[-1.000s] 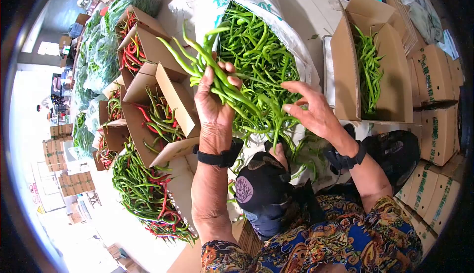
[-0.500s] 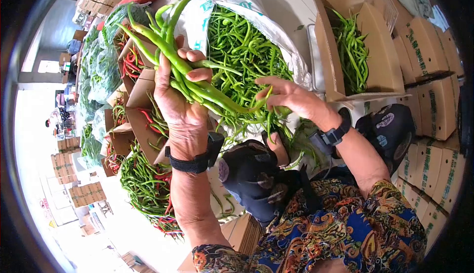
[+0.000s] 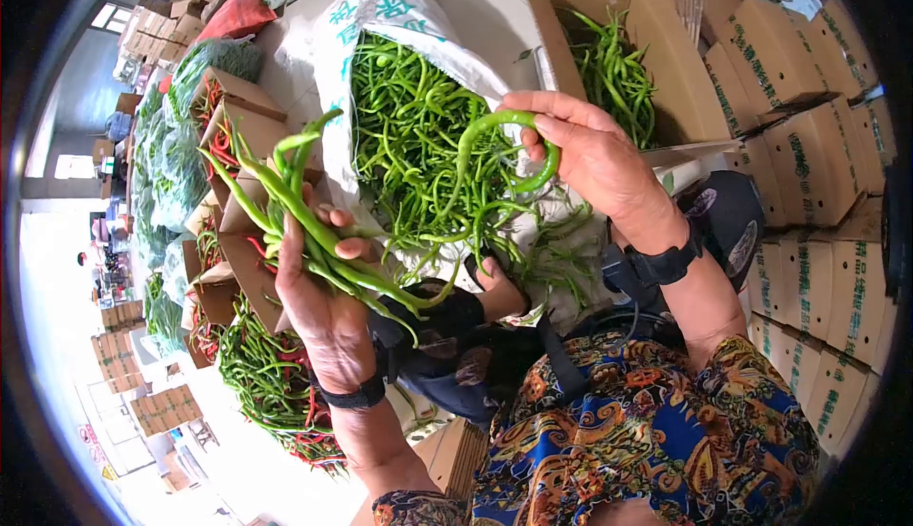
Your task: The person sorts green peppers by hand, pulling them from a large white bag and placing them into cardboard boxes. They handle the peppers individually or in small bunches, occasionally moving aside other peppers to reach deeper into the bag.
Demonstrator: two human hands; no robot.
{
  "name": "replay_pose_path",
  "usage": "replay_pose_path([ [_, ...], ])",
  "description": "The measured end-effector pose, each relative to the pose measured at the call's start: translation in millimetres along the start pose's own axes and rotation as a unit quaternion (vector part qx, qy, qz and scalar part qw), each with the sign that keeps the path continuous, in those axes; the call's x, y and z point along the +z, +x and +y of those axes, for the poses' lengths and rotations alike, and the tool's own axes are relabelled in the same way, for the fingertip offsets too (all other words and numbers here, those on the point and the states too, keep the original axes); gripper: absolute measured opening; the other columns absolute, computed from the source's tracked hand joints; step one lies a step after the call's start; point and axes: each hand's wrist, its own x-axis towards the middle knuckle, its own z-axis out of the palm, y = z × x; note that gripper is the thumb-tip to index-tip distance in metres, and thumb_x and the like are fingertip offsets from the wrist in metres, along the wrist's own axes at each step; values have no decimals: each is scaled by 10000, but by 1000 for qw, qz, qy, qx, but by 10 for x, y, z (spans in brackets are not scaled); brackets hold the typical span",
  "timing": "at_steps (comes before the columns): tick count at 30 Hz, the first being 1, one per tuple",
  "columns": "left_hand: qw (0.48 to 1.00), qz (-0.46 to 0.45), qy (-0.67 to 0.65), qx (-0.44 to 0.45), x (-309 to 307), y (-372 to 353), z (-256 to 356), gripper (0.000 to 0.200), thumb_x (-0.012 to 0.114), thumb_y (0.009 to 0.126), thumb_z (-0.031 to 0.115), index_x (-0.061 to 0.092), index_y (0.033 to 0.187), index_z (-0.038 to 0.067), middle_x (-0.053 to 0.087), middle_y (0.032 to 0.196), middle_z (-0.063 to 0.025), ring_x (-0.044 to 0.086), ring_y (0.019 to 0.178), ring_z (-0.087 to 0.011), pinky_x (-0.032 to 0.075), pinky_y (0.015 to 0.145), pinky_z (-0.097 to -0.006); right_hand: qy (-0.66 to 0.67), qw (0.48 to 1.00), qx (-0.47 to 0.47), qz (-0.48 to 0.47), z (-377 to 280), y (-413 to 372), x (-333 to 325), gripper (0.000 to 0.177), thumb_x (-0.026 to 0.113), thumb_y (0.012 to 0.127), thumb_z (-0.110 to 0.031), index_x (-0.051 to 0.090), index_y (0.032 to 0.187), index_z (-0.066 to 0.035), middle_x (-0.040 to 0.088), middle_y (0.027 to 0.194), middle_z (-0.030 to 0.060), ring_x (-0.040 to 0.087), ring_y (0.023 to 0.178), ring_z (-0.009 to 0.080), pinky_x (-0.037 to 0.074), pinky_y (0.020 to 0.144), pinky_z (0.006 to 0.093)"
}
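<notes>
Several long green chili peppers (image 3: 311, 227) lie across my left hand (image 3: 328, 288), its fingers curled round them. My right hand (image 3: 594, 155) pinches a single curved green chili pepper (image 3: 487, 125) between thumb and fingers; its thin end hangs down over the sack. Below and between the hands, a white woven sack (image 3: 335, 65) with green print stands open, full of green chili peppers (image 3: 418, 117). Just beyond my right hand is an open cardboard box (image 3: 689, 88) with green chili peppers (image 3: 613, 74) inside.
Stacked cardboard cartons (image 3: 808, 165) line the right side. To the left are boxes (image 3: 252, 283) of red and green peppers, a heap of mixed peppers (image 3: 262, 374) and plastic-bagged greens (image 3: 176, 165). Loose peppers (image 3: 561, 250) lie near my feet.
My right hand has moved up and right and now holds one curved pepper apart from the bunch. My left hand, still holding its bunch, sits lower and further left. The view has shifted.
</notes>
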Motion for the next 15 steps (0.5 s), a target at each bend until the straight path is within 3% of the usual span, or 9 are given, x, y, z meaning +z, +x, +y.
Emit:
replay_pose_path([
  [6,998,26,-44,-37,25,-127,-381,390,505,968,216,446,1312,41,575,935,-116,555,891,-219,494,629,-281,-8,998,-43,36,-290,-189,13,349,504,932,-95,511,1251,46,607,1115,115,566,967,139,435,872,257],
  [10,997,26,-47,-51,100,-254,-579,411,514,963,236,427,1319,50,561,937,-117,548,877,-215,487,624,-277,96,995,-39,4,-419,-242,-244,371,498,923,-63,483,1275,53,599,1136,165,586,967,176,466,883,273],
  [15,994,12,-80,-73,110,-379,-742,360,516,960,230,453,1260,43,547,952,-123,529,912,-226,497,629,-290,198,978,-47,37,-553,-279,-531,383,446,914,23,453,1293,74,530,1227,252,597,1018,227,514,902,280],
])
